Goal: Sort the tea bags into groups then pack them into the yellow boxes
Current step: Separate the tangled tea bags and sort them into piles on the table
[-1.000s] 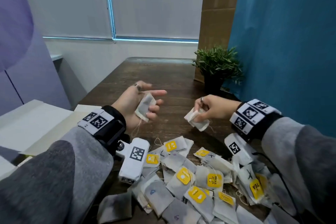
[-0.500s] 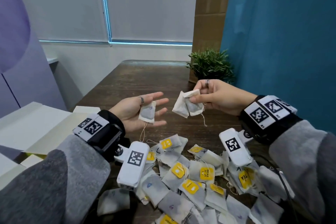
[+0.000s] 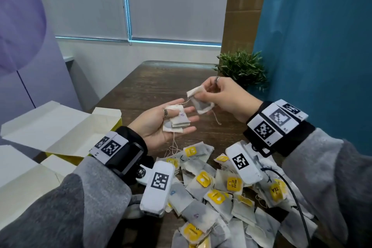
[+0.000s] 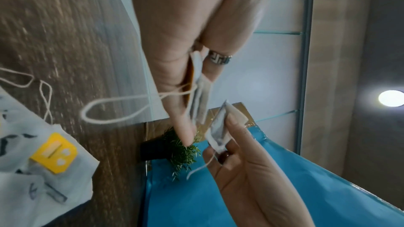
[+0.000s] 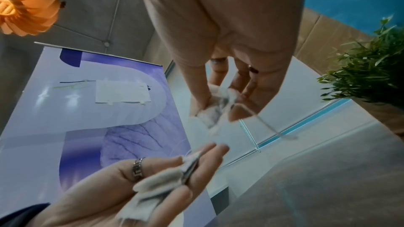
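Observation:
My left hand lies palm up over the table and its thumb pins a small stack of tea bags against the fingers; the top bag bears a purple mark. The left wrist view shows the stack pinched edge-on, strings hanging. Just to the right and higher, my right hand pinches crumpled tea bags by thumb and fingertips, also seen as tea bags in the right wrist view. A pile of several loose tea bags, many with yellow tags, lies below both wrists. An open yellow box sits at the left.
A second open box lies at the lower left. A small potted plant stands at the back right against a blue wall. The dark wooden table stretches away beyond the hands. A black cable crosses the pile.
My right hand has come left, close to the left hand's fingertips. A second tea bag now lies on the one in my left palm, under the thumb.

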Motion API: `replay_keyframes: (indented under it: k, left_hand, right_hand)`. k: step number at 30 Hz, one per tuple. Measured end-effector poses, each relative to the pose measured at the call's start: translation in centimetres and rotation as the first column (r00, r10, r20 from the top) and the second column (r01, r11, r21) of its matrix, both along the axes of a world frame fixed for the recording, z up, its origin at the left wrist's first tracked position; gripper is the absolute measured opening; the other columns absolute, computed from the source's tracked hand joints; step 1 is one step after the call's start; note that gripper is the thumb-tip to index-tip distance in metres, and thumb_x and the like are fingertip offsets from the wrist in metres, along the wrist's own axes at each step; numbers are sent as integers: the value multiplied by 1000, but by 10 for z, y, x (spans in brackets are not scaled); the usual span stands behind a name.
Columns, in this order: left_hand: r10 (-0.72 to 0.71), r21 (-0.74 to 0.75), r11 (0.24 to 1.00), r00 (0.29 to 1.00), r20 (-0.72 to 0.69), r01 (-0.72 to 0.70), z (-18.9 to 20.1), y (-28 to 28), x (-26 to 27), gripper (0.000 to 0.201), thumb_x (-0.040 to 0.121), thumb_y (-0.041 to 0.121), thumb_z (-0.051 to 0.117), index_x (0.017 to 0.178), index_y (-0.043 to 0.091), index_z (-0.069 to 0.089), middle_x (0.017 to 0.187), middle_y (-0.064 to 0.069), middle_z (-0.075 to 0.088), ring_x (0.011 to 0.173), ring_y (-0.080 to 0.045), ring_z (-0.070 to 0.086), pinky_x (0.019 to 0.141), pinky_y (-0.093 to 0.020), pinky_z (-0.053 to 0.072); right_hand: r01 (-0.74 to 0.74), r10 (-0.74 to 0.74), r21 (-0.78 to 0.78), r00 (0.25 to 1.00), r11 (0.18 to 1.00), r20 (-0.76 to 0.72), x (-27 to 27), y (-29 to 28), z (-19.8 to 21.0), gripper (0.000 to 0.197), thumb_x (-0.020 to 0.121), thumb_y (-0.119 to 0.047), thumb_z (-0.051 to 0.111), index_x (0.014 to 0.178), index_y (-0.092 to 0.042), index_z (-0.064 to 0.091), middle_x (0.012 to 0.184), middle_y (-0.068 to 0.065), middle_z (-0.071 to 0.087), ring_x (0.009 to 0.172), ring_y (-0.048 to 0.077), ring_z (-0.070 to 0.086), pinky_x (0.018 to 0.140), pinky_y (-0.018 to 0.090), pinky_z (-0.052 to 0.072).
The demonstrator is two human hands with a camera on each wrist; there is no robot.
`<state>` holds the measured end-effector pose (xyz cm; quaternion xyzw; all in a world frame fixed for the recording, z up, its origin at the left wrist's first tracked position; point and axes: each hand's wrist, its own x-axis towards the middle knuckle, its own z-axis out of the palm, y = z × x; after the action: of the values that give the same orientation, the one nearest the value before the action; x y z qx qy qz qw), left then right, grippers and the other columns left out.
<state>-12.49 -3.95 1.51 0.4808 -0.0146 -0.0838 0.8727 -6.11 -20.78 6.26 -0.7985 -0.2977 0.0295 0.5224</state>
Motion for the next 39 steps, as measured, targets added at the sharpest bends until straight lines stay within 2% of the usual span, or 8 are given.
replay_keyframes:
  k: [5,8,13,18,20,26,30,39]
  left_hand:
    - [-15,-77,997,997,-78,9,-2,7,-2,47,89,40,49,127,11,51,120,-16,62,110,-34,57,82,-56,49]
    - [2,-70,998,1000,-20,-4,-3,5,-5,34,91,22,47,118,6,61,107,-11,68,98,-21,64,88,-44,50]
    - [204,-59,975,971,-122,-212,-4,19,-2,40,95,0,31,133,-7,40,112,-15,62,71,-22,72,63,-43,57]
    - [301,-90,946,946,-124,-313,-11,37,3,49,89,-11,29,129,12,45,116,-23,57,69,-34,71,60,-50,57]
    - [329,-91,935,935,-131,-342,-15,37,4,50,87,-14,26,117,18,51,117,-27,55,69,-37,71,56,-42,59]
    - [322,46,946,946,-33,-321,-20,29,5,37,92,-7,28,94,15,58,111,-19,52,72,-31,71,51,-32,58]
    - [305,117,946,952,-3,-302,-22,32,6,37,91,-10,33,83,12,62,100,-15,55,75,-28,67,52,-30,57]
    - [204,156,968,979,-16,-199,-18,28,-3,23,92,4,42,97,3,64,98,-13,61,67,-21,69,55,-30,57]
  right_hand:
    - [-6,12,54,995,999,-101,-2,14,-2,20,76,-14,76,81,-14,56,60,-2,61,44,5,52,44,18,43]
    - [-71,70,-111,997,991,-16,-8,31,-9,12,83,-16,69,89,-7,64,73,6,63,62,12,56,56,19,44]
    - [71,-71,-228,997,971,9,19,24,-26,5,91,-24,59,88,-19,58,79,-1,57,62,8,52,53,25,41]
    - [-137,207,-900,977,415,-53,25,15,-58,45,77,-38,73,113,-17,57,94,-6,58,81,16,58,70,21,49]
    - [-77,254,-929,967,362,19,23,17,-62,39,73,-37,77,102,-18,60,85,-7,56,83,16,54,73,27,45]
    - [35,292,-737,905,675,310,19,3,-45,26,73,-19,72,61,-30,53,83,2,59,79,16,54,72,27,44]
    - [-37,182,-341,896,939,405,17,-9,-27,25,79,-6,69,71,-28,59,74,6,43,63,13,41,61,19,37]
    - [-180,206,-112,927,977,312,7,-3,-17,18,81,-1,68,83,-18,65,84,-10,66,79,1,62,75,22,52]
